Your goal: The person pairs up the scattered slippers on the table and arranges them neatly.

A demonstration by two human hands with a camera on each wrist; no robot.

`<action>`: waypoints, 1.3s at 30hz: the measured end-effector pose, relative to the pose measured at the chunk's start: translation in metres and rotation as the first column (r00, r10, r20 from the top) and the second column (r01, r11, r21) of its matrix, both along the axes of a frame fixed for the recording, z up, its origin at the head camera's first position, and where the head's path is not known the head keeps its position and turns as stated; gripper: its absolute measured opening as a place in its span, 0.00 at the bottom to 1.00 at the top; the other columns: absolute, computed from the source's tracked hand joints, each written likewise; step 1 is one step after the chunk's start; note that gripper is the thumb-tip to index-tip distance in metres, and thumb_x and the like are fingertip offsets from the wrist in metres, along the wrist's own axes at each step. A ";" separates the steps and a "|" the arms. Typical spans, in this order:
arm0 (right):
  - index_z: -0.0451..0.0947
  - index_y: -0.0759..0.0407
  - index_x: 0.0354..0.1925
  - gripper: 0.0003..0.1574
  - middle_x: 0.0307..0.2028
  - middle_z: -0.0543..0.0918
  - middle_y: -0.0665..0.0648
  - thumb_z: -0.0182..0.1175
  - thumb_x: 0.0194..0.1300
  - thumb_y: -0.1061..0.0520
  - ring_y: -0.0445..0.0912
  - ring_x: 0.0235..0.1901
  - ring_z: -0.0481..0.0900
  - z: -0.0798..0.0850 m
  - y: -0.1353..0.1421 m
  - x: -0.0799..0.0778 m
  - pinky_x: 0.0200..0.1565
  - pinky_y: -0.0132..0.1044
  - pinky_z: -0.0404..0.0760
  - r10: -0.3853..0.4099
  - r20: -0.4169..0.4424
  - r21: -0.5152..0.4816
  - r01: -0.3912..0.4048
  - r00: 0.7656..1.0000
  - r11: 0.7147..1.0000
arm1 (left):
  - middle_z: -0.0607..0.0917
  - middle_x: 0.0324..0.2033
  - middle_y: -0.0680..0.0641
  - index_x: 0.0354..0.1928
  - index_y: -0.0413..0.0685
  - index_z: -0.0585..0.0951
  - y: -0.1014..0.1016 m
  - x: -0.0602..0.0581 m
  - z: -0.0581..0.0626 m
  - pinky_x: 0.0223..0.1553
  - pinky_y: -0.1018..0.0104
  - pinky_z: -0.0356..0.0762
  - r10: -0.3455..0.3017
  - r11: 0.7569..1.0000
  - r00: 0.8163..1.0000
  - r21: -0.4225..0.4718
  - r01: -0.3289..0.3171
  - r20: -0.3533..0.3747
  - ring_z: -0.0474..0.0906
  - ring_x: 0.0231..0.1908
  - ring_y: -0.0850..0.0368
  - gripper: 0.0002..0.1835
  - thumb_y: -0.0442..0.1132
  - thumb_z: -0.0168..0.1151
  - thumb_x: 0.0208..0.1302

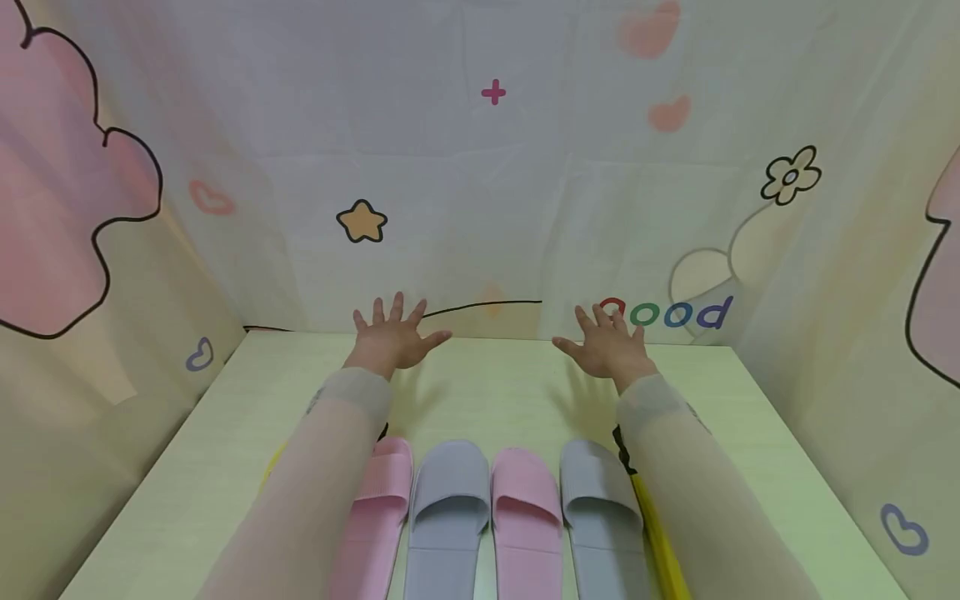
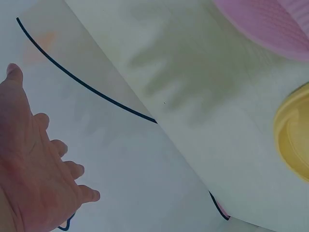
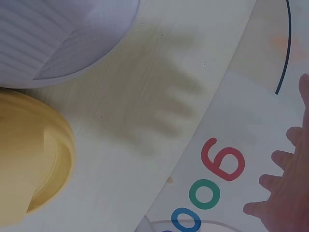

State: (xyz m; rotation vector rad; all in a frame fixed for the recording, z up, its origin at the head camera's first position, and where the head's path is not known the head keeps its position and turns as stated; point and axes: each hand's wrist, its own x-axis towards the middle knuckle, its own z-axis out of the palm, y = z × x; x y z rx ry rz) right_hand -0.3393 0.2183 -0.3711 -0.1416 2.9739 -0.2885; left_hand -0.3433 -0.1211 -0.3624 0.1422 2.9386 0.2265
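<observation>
Lying side by side nearest the person are a left pink slipper (image 1: 386,475), a left grey slipper (image 1: 452,467), a right pink slipper (image 1: 527,475) and a right grey slipper (image 1: 598,471), toes pointing away; a left yellow item (image 2: 287,145) and a right yellow item (image 3: 21,164) flank them, partly hidden by the sleeves (image 1: 285,508) in the head view. Farther off, the left hand (image 1: 390,342) and right hand (image 1: 609,346) reach out over the tabletop (image 1: 487,383), fingers spread, thumbs inward, holding nothing, their shadows (image 2: 188,77) below. Behind hangs a printed cloth (image 1: 450,125). The step looks like a pause, before or after handling, I cannot tell; touching any slipper next would call for drawing a hand back.
</observation>
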 end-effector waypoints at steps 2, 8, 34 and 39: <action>0.36 0.52 0.84 0.55 0.84 0.37 0.66 0.40 0.77 0.25 0.70 0.81 0.32 -0.001 0.002 0.001 0.73 0.78 0.34 0.001 0.003 -0.003 -0.001 1.000 1.000 | 0.35 0.84 0.40 0.84 0.63 0.41 -0.003 0.001 -0.001 0.76 0.26 0.29 -0.002 1.000 1.000 0.002 0.002 0.004 0.29 0.81 0.30 0.47 0.77 0.34 0.73; 0.36 0.53 0.84 0.56 0.83 0.38 0.66 0.40 0.77 0.25 0.70 0.81 0.33 -0.004 0.007 0.002 0.72 0.78 0.35 0.007 -0.001 -0.002 -0.007 1.000 1.000 | 0.36 0.83 0.38 0.84 0.61 0.42 -0.016 0.004 -0.003 0.76 0.26 0.28 0.003 1.000 1.000 0.020 -0.003 0.010 0.30 0.81 0.28 0.47 0.76 0.36 0.74; 0.40 0.51 0.84 0.55 0.83 0.41 0.67 0.46 0.76 0.27 0.71 0.81 0.36 -0.011 0.005 0.009 0.72 0.79 0.36 0.085 -0.004 -0.043 -0.085 0.996 0.995 | 0.37 0.83 0.38 0.84 0.61 0.41 -0.052 0.009 -0.016 0.74 0.24 0.25 -0.068 0.997 0.997 0.044 0.066 0.033 0.31 0.81 0.28 0.49 0.78 0.35 0.72; 0.42 0.51 0.84 0.55 0.83 0.44 0.66 0.48 0.75 0.27 0.70 0.81 0.41 -0.012 0.004 0.013 0.72 0.79 0.39 0.116 -0.017 -0.023 -0.117 0.993 0.993 | 0.37 0.83 0.38 0.84 0.62 0.42 -0.055 0.014 -0.017 0.74 0.23 0.27 -0.106 0.994 0.994 0.027 0.106 0.007 0.33 0.81 0.28 0.49 0.78 0.37 0.72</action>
